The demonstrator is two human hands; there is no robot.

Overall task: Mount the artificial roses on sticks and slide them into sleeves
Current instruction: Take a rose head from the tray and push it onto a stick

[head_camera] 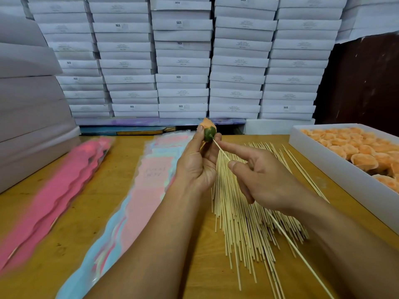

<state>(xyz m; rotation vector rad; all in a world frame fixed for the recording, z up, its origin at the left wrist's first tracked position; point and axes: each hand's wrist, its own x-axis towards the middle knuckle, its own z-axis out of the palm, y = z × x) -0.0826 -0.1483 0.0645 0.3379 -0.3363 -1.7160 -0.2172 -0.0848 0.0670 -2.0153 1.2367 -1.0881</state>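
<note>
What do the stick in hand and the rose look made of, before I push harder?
Stick: thin pale wood or bamboo by its matte straw colour, like the loose pile. Rose: orange petals look like soft fabric or foam, unclear which; its green base looks smooth, probably plastic.

I've got just the one view here, the head camera, wide-angle, looking forward and down from above the wooden table (64,240). It sits close over both forearms, which enter from the bottom edge. It faces the wall of stacked white boxes (183,61) straight ahead; edges bow outward, and the boxes at far left curve.
</note>
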